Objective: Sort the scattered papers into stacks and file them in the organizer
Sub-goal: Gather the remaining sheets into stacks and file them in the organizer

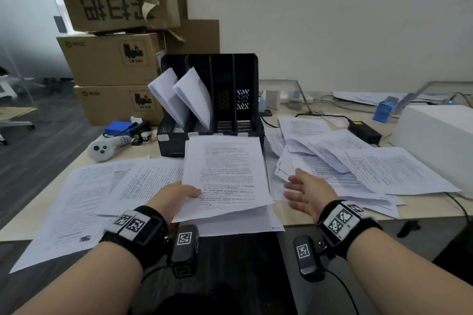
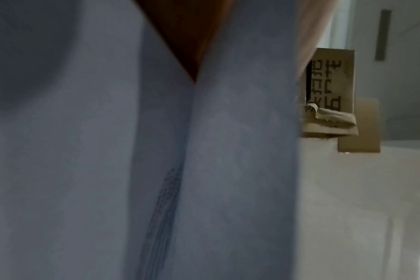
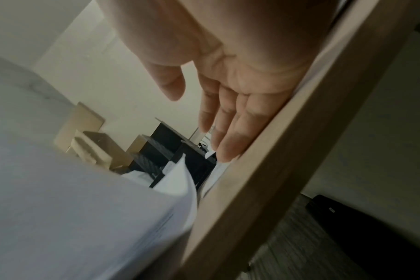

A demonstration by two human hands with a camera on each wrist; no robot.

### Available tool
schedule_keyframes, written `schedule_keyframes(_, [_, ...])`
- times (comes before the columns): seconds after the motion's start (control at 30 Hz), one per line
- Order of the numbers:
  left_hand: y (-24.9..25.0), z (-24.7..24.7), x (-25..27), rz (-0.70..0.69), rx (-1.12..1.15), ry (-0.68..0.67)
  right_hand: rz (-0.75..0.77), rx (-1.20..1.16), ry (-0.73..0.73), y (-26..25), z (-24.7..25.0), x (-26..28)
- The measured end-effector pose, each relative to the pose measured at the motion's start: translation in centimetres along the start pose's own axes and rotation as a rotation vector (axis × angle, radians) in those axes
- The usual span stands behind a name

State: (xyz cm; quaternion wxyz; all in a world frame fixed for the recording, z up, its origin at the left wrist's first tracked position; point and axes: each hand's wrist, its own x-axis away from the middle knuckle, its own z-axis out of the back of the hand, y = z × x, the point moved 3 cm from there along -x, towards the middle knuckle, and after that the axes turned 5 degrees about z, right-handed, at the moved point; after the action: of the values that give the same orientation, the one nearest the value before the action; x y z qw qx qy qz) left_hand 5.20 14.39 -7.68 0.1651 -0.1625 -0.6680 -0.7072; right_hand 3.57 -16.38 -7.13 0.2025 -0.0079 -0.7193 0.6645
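Papers (image 1: pixel 225 176): a sheaf held raised over the desk (image 1: pixel 294 220) edge, just before the organizer (image 1: pixel 245 100). Left hand (image 1: pixel 174 199) grips the sheaf at its lower left corner, thumb on top, fingers hidden beneath. Right hand (image 1: pixel 307 192) empty, palm turned inward, fingers straight and slightly spread, hovering beside the sheaf and over the near edge of the right pile (image 1: pixel 358 169); contact with that pile cannot be told. More sheets (image 1: pixel 97 192) lie spread flat on the left of the desk. Organizer black, four slots: two leftmost each hold a leaning stack (image 1: pixel 179 97), two right slots show only mesh.

Left wrist view: almost wholly filled by blurred paper (image 2: pixel 108 151) close to the lens; a dark reddish wedge at top, unidentifiable; fingers not made out. Right wrist view: open palm and fingers (image 3: pixel 230 121) clear, desk edge (image 3: pixel 264 180) running diagonally, organizer small and blurred behind.
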Motion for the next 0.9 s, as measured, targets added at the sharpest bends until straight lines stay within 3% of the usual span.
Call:
schedule_keyframes(0.2, [-0.4, 0.1, 0.3, -0.043, -0.088, 0.018, 0.024, 0.141, -0.072, -0.1, -1.6, 1.2])
schedule_keyframes(0.37, [-0.4, 0.0, 1.3, -0.125, 0.079, -0.058, 0.015, 0.059, -0.173, 0.6, -1.9, 0.7])
schedule_keyframes(0.5, [-0.4, -0.7, 2.2, -0.228, 0.004, -0.066, 0.000, 0.054, -0.277, 0.6, -2.6, 0.6])
schedule_keyframes(0.57, [-0.1, -1.0, 2.8, -0.336, -0.116, 0.011, 0.071, 0.111, -0.192, 0.0, -2.2, 0.4])
schedule_keyframes(0.63, [0.1, -0.6, 2.9, -0.469, -0.353, 0.162, 0.186, 0.151, -0.013, -0.9, -1.0, 0.2])
schedule_keyframes(0.7, [-0.2, -0.1, 2.8, -0.502, -0.625, 0.250, 0.272, 0.135, 0.142, -1.6, 0.4, 0.1])
schedule_keyframes(0.8, [-1.6, -0.1, 2.2, -0.403, -1.055, 0.173, 0.320, 0.234, 0.296, -2.1, 2.2, -0.3])
schedule_keyframes(0.9, [-2.6, -0.7, 2.1, -0.394, -1.255, 0.160, 0.343, 0.287, 0.342, -1.9, 2.8, -0.6])
